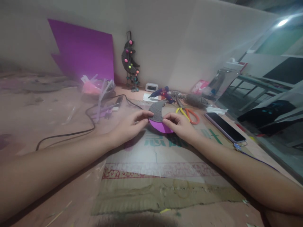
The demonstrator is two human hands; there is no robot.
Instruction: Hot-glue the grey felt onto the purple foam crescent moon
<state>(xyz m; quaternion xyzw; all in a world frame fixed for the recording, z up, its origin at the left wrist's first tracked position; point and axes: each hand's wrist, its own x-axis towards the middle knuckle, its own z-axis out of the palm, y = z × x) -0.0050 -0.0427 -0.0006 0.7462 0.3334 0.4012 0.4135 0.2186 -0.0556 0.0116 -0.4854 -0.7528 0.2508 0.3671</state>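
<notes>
A flattened cardboard sheet [153, 157] covers the cluttered craft table by a pale wall. Near its far edge, the left hand [129, 127] and right hand [181, 124] each pinch 1 side of a purple crescent [158, 117], half wrapped in grey cord. If either pinch eases, the cord could slip off the curved tip. The glue gun [163, 93] just behind may be hot.

One left hand [127, 127], one right hand [182, 126], one held crescent [157, 112], one hanging crescent [129, 58], one glue gun [162, 93]
</notes>
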